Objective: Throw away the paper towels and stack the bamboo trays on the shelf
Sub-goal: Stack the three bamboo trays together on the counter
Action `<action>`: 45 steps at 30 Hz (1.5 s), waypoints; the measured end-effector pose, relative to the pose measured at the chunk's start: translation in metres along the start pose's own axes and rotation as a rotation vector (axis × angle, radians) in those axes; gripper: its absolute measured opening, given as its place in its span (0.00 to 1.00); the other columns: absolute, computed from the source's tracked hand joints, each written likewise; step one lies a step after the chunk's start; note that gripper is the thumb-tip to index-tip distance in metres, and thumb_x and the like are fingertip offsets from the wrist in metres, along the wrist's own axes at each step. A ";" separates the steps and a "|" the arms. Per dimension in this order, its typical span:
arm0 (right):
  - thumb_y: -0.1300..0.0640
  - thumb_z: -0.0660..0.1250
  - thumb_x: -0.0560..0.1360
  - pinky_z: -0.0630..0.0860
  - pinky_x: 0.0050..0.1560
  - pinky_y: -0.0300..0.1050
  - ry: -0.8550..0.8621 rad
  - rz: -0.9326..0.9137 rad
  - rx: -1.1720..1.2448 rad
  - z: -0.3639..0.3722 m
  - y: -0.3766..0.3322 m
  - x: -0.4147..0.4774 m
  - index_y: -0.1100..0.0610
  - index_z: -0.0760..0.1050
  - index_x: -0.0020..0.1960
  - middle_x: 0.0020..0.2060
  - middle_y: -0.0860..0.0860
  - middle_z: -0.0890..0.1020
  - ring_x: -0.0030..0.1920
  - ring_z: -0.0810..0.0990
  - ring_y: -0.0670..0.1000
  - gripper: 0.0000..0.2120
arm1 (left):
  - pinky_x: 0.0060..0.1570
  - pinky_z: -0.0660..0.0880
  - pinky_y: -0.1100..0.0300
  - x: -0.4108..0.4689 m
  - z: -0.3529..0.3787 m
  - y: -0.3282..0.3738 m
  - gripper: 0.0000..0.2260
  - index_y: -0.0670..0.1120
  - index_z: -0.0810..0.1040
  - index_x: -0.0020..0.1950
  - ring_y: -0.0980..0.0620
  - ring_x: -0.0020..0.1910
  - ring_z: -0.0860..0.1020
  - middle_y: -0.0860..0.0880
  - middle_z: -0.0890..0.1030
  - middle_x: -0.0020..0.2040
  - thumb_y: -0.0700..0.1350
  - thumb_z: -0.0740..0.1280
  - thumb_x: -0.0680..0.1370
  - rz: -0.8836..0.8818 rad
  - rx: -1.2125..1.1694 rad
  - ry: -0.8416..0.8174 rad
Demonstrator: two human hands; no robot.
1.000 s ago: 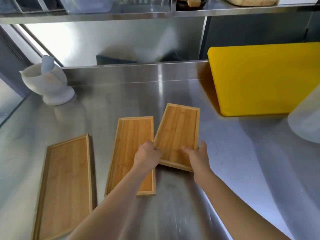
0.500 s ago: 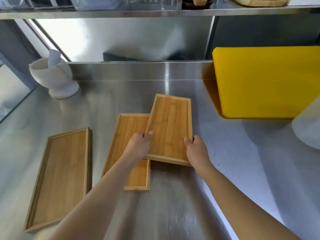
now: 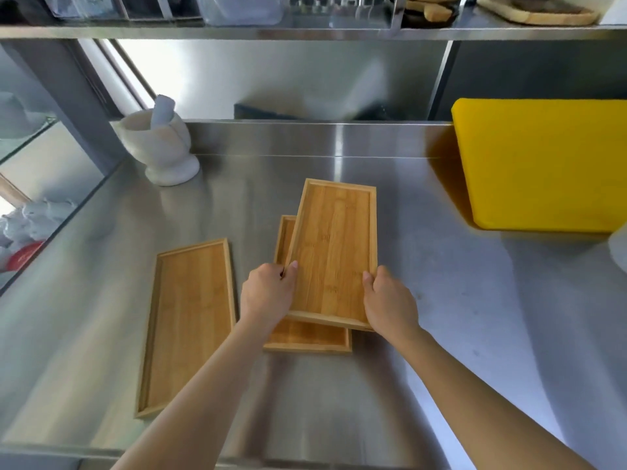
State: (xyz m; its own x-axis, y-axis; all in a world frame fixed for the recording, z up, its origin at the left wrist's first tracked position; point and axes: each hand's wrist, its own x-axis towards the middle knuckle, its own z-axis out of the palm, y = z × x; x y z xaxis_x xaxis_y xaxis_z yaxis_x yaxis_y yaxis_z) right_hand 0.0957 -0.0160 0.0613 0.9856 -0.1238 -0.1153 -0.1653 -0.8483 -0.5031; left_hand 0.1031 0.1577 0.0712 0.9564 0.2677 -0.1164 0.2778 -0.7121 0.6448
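Observation:
Three bamboo trays are on the steel counter (image 3: 441,317). I hold the top bamboo tray (image 3: 334,249) by its near end, my left hand (image 3: 269,291) gripping its left edge and my right hand (image 3: 388,301) its right edge. It lies slanted over a second bamboo tray (image 3: 305,337), covering most of it. A third bamboo tray (image 3: 190,320) lies flat to the left, apart from both. The steel shelf (image 3: 237,30) runs overhead along the back. Crumpled white paper (image 3: 30,218) shows below the counter at the far left, beside something red.
A white stone mortar with pestle (image 3: 159,144) stands at the back left. A yellow cutting board (image 3: 546,164) leans at the back right, with a white object (image 3: 619,249) at the right edge. The shelf carries clear containers (image 3: 241,8) and a wooden board (image 3: 539,11).
Both hands have carried the held tray leftward, over the middle tray, and straightened it. The view has shifted right, so the trays and mortar sit further right in frame.

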 end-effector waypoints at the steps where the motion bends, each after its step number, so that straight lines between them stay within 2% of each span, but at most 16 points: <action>1: 0.51 0.47 0.81 0.59 0.26 0.38 0.001 0.001 -0.004 0.005 -0.004 -0.004 0.62 0.69 0.55 0.29 0.46 0.66 0.28 0.66 0.43 0.18 | 0.25 0.63 0.60 0.000 -0.003 -0.006 0.23 0.43 0.66 0.27 0.51 0.24 0.67 0.49 0.68 0.25 0.53 0.57 0.80 0.002 0.000 -0.008; 5: 0.51 0.47 0.82 0.61 0.27 0.40 0.001 -0.001 -0.034 0.021 -0.013 -0.012 0.62 0.69 0.54 0.28 0.46 0.67 0.28 0.67 0.45 0.17 | 0.24 0.63 0.62 -0.004 -0.006 -0.026 0.23 0.45 0.67 0.27 0.53 0.24 0.68 0.50 0.69 0.26 0.53 0.57 0.81 -0.009 -0.001 -0.041; 10: 0.52 0.47 0.81 0.66 0.37 0.46 -0.012 0.009 -0.081 0.034 -0.016 -0.019 0.62 0.69 0.52 0.34 0.51 0.72 0.35 0.72 0.54 0.17 | 0.24 0.61 0.62 -0.005 -0.003 -0.041 0.22 0.45 0.66 0.28 0.55 0.26 0.68 0.50 0.70 0.28 0.53 0.57 0.81 -0.026 0.034 -0.059; 14: 0.52 0.47 0.82 0.63 0.31 0.44 -0.027 0.012 -0.087 0.040 -0.014 -0.017 0.63 0.70 0.52 0.29 0.47 0.67 0.33 0.70 0.51 0.18 | 0.25 0.61 0.61 -0.004 0.004 -0.049 0.23 0.43 0.67 0.29 0.52 0.27 0.67 0.48 0.70 0.30 0.53 0.57 0.81 -0.021 0.051 -0.053; 17: 0.52 0.47 0.82 0.64 0.31 0.43 -0.032 0.011 -0.114 0.042 -0.015 -0.015 0.63 0.70 0.52 0.28 0.46 0.66 0.31 0.70 0.50 0.17 | 0.28 0.64 0.60 -0.002 0.007 -0.053 0.22 0.38 0.75 0.38 0.49 0.32 0.71 0.45 0.74 0.36 0.53 0.56 0.81 -0.030 0.047 -0.043; 19: 0.52 0.47 0.81 0.64 0.30 0.43 -0.028 0.008 -0.135 0.043 -0.015 -0.014 0.62 0.70 0.53 0.27 0.46 0.67 0.30 0.70 0.49 0.17 | 0.27 0.63 0.61 -0.003 0.008 -0.055 0.22 0.36 0.77 0.41 0.49 0.32 0.71 0.45 0.74 0.36 0.52 0.57 0.81 -0.033 0.035 -0.041; 21: 0.52 0.47 0.81 0.60 0.26 0.41 -0.019 0.006 -0.142 0.044 -0.013 -0.014 0.62 0.70 0.53 0.27 0.46 0.67 0.27 0.67 0.46 0.18 | 0.26 0.62 0.61 -0.005 0.009 -0.058 0.21 0.38 0.74 0.35 0.49 0.31 0.70 0.45 0.72 0.33 0.51 0.58 0.81 -0.031 0.018 -0.042; 23: 0.52 0.47 0.82 0.59 0.25 0.40 -0.019 -0.006 -0.156 0.046 -0.010 -0.013 0.62 0.70 0.54 0.27 0.46 0.67 0.27 0.67 0.46 0.18 | 0.25 0.60 0.60 -0.007 0.010 -0.058 0.23 0.42 0.65 0.27 0.50 0.28 0.66 0.48 0.68 0.28 0.51 0.59 0.80 -0.043 -0.002 -0.048; 25: 0.52 0.47 0.82 0.58 0.25 0.39 -0.020 -0.022 -0.183 0.047 -0.008 -0.013 0.62 0.70 0.54 0.27 0.46 0.66 0.28 0.68 0.48 0.18 | 0.25 0.59 0.60 -0.007 0.010 -0.058 0.24 0.45 0.61 0.26 0.52 0.24 0.63 0.50 0.65 0.25 0.50 0.60 0.80 -0.057 -0.019 -0.051; 33: 0.51 0.48 0.81 0.59 0.25 0.39 -0.035 -0.039 -0.205 0.048 -0.006 -0.012 0.63 0.70 0.55 0.27 0.46 0.67 0.26 0.66 0.44 0.18 | 0.24 0.57 0.62 -0.009 0.009 -0.056 0.24 0.46 0.59 0.25 0.53 0.22 0.60 0.50 0.63 0.24 0.49 0.62 0.80 -0.063 -0.039 -0.045; 39: 0.51 0.48 0.81 0.59 0.25 0.40 -0.084 -0.040 -0.190 0.045 -0.007 -0.013 0.63 0.69 0.55 0.27 0.46 0.67 0.26 0.66 0.44 0.18 | 0.23 0.59 0.62 -0.011 0.010 -0.059 0.24 0.46 0.62 0.25 0.54 0.23 0.63 0.50 0.65 0.25 0.51 0.61 0.80 -0.030 0.046 -0.032; 41: 0.49 0.48 0.81 0.61 0.26 0.41 -0.092 -0.035 -0.206 0.043 -0.009 -0.013 0.62 0.69 0.55 0.28 0.47 0.69 0.27 0.68 0.46 0.18 | 0.25 0.62 0.61 -0.012 0.008 -0.058 0.22 0.43 0.67 0.28 0.53 0.25 0.66 0.48 0.69 0.29 0.52 0.59 0.80 -0.008 0.078 -0.035; 43: 0.47 0.49 0.80 0.66 0.31 0.43 -0.043 -0.035 -0.228 0.040 -0.012 -0.015 0.61 0.68 0.55 0.34 0.50 0.74 0.32 0.72 0.50 0.19 | 0.33 0.68 0.59 -0.014 0.004 -0.057 0.19 0.40 0.77 0.40 0.50 0.33 0.71 0.47 0.73 0.40 0.53 0.57 0.80 0.015 0.090 -0.026; 45: 0.47 0.50 0.80 0.67 0.34 0.44 0.062 -0.070 -0.239 0.036 -0.016 -0.016 0.60 0.68 0.56 0.44 0.54 0.77 0.39 0.74 0.53 0.18 | 0.40 0.71 0.56 -0.014 -0.006 -0.060 0.19 0.41 0.79 0.52 0.48 0.42 0.73 0.46 0.74 0.47 0.54 0.56 0.80 0.026 0.062 0.025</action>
State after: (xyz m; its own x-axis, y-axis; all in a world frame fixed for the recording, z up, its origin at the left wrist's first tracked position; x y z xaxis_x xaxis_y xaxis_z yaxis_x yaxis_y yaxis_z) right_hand 0.0818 0.0184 0.0401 0.9958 -0.0860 -0.0309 -0.0913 -0.9526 -0.2902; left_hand 0.0724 0.2002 0.0386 0.9610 0.2643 -0.0812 0.2590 -0.7578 0.5989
